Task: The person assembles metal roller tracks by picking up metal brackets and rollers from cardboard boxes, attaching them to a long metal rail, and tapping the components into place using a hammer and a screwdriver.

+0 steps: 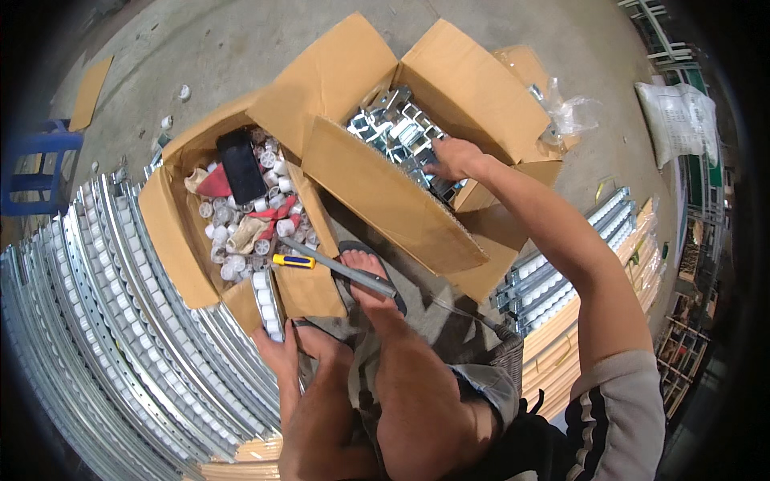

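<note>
My left hand (278, 353) is closed around the end of a roller track (267, 305), a metal rail with white rollers. That end rests by the front flap of the left cardboard box. My right hand (455, 158) reaches into the right cardboard box (393, 196), its fingers apart and touching a heap of shiny metal brackets (401, 128). Inside the left box (172, 232) lie loose white rollers (233, 267), red and cream cloth-like pieces and a black phone (241, 167). A yellow-and-blue handled tool (293, 261) and a grey metal bar (341, 268) lie across its near edge.
Long roller tracks (120, 321) are stacked at the left, with more (561, 264) at the right. A blue plastic stool (36, 168) stands far left. A white sack (680, 122) sits far right. Clear plastic wrap (571, 112) lies behind the right box. Loose rollers dot the floor.
</note>
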A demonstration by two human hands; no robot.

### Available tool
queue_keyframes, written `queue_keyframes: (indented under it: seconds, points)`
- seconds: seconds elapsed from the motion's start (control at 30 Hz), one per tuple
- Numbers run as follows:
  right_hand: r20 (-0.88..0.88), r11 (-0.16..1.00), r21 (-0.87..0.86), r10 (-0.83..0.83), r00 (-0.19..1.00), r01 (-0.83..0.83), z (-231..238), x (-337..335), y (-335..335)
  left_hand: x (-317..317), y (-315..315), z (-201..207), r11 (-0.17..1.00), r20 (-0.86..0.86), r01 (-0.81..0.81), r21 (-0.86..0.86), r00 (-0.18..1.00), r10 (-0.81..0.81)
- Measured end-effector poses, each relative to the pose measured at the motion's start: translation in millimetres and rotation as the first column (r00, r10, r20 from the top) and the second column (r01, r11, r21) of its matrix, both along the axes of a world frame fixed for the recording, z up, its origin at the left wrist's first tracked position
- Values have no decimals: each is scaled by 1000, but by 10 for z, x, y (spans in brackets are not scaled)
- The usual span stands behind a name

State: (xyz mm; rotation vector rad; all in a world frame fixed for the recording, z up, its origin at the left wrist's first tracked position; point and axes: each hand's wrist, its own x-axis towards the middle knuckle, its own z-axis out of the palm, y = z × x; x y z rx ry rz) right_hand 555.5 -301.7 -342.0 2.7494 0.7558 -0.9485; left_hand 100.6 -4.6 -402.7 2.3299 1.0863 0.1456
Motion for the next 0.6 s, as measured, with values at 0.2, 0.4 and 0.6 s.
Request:
queue_keyframes:
  seconds: [0.2,0.4,0.6]
  points:
    - [-92,973,54,-221,971,226,-127,-65,-11,-21,-5,101,999,33,24,-28,999,-23]
    - [-181,875,72,-461,869,479,-179,-201,-106,62,-160,286,992,56,28,-126,998,-21]
    - [198,861,481,-292,936,167,-38,-319,-471,111,-83,374,978,7,13,-208,1000,-12]
